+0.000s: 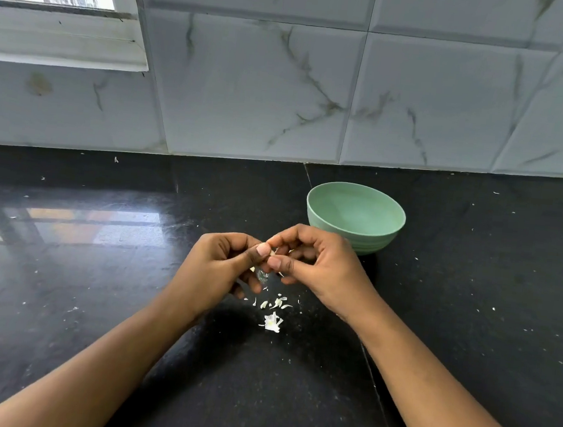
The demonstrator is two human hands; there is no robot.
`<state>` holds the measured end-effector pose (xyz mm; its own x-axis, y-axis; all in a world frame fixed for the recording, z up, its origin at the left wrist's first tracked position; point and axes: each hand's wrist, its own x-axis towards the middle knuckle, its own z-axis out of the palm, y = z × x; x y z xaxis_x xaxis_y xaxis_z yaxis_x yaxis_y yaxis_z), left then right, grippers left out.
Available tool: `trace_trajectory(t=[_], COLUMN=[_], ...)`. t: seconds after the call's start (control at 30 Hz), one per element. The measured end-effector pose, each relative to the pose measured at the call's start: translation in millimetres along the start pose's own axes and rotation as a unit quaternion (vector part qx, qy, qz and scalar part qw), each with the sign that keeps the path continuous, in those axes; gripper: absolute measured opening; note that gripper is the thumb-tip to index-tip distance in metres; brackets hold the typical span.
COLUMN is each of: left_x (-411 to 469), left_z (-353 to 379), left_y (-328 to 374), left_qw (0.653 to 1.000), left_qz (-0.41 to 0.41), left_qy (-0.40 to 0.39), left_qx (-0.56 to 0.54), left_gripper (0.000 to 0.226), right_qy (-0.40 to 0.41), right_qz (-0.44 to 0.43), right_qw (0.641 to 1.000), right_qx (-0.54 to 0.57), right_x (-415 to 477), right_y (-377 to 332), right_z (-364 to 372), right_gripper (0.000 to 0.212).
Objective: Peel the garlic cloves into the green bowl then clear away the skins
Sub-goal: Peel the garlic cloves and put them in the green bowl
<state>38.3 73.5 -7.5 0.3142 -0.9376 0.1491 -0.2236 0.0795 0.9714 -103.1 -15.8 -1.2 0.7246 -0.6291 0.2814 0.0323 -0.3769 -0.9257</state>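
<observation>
Both hands meet above the black counter, just in front of the green bowl. My left hand and my right hand pinch a small garlic clove between thumbs and fingertips; most of the clove is hidden by the fingers. Below the hands lie white garlic skins and smaller flakes on the counter. The bowl's inside shows nothing that I can make out.
The black stone counter runs to a marble-tiled wall at the back. A window sits at the upper left. Tiny white specks are scattered on the counter to the right.
</observation>
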Motion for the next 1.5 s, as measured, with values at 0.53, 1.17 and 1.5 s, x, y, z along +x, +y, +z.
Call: trace_trajectory(t=[0.53, 1.17, 1.5], left_x=[0, -4, 1], left_z=[1, 2, 0], left_y=[-1, 6, 3], left_qw=[0.992, 0.988, 0.998], left_qz=[0.068, 0.112, 0.010], left_qy=[0.027, 0.070, 0.064], left_qx=[0.106, 0.084, -0.010], left_gripper=[0.029, 0.014, 0.012], right_qy=[0.042, -0.023, 0.015], right_qz=[0.063, 0.090, 0.040], right_qw=[0.994, 0.989, 0.999], right_qx=[0.085, 0.115, 0.003], right_x=[1, -1, 1], right_y=[2, -1, 1], right_z=[-8, 0, -10], right_gripper=[0.005, 0.024, 0.024])
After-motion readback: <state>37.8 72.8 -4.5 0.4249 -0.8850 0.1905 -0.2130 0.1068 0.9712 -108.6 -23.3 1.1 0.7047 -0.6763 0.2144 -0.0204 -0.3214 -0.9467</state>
